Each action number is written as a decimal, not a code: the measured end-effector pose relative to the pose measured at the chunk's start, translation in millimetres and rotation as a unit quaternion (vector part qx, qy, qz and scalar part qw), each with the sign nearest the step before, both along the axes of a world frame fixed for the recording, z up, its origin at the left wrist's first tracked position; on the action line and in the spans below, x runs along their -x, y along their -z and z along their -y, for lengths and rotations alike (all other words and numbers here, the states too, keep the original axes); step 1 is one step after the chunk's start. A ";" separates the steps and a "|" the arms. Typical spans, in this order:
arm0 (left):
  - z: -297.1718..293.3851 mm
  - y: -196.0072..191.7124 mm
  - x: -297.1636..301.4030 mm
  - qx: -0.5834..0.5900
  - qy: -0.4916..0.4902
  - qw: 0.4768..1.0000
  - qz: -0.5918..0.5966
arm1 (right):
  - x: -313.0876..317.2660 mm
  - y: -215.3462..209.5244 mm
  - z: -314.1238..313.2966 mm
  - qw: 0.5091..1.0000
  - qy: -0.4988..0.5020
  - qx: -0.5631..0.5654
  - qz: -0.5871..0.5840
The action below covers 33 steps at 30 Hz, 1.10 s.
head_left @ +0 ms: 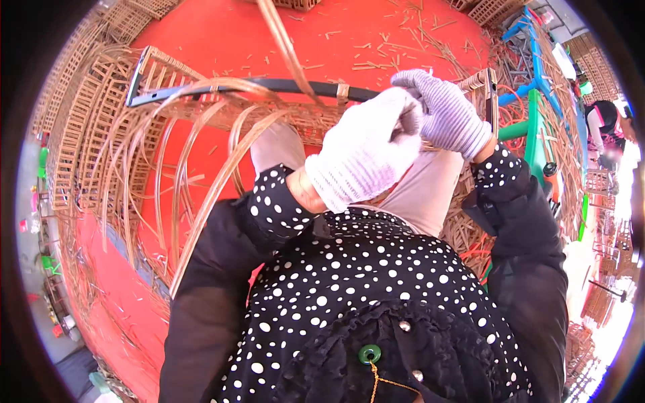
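Observation:
My left hand (pixel 368 149), in a white knitted glove, is closed with its fingers curled. Against it, my right hand (pixel 451 113) in a pale grey-purple striped glove is closed too. Their fingertips meet in front of my lap, and whatever they pinch is hidden by the gloves. Just beyond them runs the black frame bar (pixel 269 85) of a woven brown panel (pixel 306 121), which lies across my knees. Several long, flat brown weaving strips (pixel 225 171) loop off that bar to the left. Another strip (pixel 289 50) rises past its far side.
Woven lattice panels (pixel 84 134) stand stacked at the left. Strip scraps (pixel 383 57) lie scattered over the red floor (pixel 222 37). To the right are a green frame (pixel 535 134), a blue frame (pixel 537 54) and an orange-handled tool (pixel 551 176). Another person (pixel 601 124) is at the far right.

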State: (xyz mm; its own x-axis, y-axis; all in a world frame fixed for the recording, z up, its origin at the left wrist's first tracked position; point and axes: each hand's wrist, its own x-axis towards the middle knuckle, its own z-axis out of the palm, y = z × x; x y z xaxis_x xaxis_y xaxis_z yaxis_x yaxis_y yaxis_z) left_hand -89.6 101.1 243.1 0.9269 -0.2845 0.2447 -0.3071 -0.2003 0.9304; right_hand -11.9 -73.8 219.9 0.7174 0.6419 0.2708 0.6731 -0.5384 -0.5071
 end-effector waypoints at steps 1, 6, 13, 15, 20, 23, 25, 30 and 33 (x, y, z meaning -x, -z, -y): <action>0.1 0.4 -9.0 -0.019 0.011 0.999 0.045 | -0.1 3.2 -2.7 0.999 0.011 0.017 0.033; -5.5 -16.7 -84.6 -0.186 0.058 0.952 0.237 | 18.4 -11.9 -10.1 0.992 0.127 0.006 -0.028; -5.5 5.1 -141.9 -0.234 0.145 0.953 -0.131 | 15.7 6.8 -11.7 0.995 0.067 -0.045 0.064; -6.4 8.1 -145.1 -0.214 0.159 0.960 -0.090 | 13.7 4.8 -12.8 0.994 0.060 -0.031 0.090; -15.5 8.5 -171.4 -0.282 0.246 0.919 0.122 | 11.5 -3.9 -18.9 0.993 0.057 0.019 0.098; -5.3 35.9 -178.5 -0.286 0.317 0.897 0.119 | 13.0 -7.4 -26.8 0.983 0.069 0.125 0.119; -1.6 40.3 -175.1 -0.301 0.313 0.897 0.081 | 7.0 -9.1 -29.2 0.984 0.052 0.137 0.101; -21.0 20.5 -108.5 -0.135 -0.098 0.949 0.267 | 5.3 -15.5 -26.4 0.990 0.086 0.107 0.001; -40.9 39.2 -38.4 -0.139 -0.075 0.947 0.279 | 2.9 -11.8 -23.9 0.995 0.059 0.055 -0.054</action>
